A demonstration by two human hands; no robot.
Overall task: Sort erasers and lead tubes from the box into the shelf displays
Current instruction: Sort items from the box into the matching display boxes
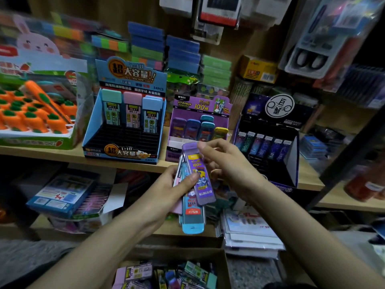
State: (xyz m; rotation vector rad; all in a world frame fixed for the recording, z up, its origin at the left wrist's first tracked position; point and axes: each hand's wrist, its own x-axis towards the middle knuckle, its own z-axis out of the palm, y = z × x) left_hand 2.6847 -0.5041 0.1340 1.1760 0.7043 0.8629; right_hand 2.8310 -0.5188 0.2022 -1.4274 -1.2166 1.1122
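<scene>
we hold a fanned bundle of lead tubes (192, 217) in our left hand (177, 184), thumb pressed across their fronts, probably so the labels show and each can be drawn off singly. our right hand (225, 163) pinches the top end of the purple lead tube (201, 180), which seems to match the purple display (200, 126) on the shelf (62, 153) just behind. both forearms reach forward above the box (220, 265), right fingers curled.
</scene>
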